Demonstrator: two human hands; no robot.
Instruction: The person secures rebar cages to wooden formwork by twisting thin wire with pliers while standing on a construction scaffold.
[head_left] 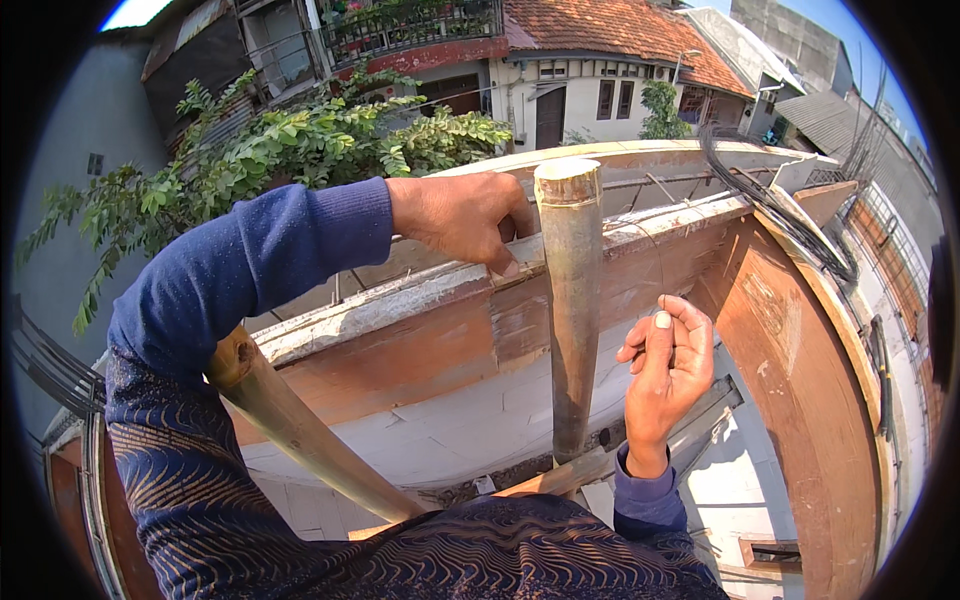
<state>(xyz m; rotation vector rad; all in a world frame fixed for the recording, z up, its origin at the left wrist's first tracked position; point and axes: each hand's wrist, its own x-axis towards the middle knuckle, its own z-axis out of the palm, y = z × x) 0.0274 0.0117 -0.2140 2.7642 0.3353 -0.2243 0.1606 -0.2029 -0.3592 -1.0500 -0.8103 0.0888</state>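
An upright bamboo pole with a cut top stands against the plywood formwork. Just left of the pole, my left hand reaches over the formwork's top edge, its fingers bent down and pressed together. Whatever lies between those fingertips is hidden. On the pole's right side, my right hand is raised, palm turned up, with thumb and forefinger pinched on a thin wire. The wire loops faintly up toward the formwork edge near the pole. A second bamboo pole leans under my left arm.
Bundled black wire or rod lies across the formwork corner at the right. Steel bars run along the trough behind the board. Leafy branches hang beyond at the left. A wooden plank crosses below, near my body. Houses stand farther off.
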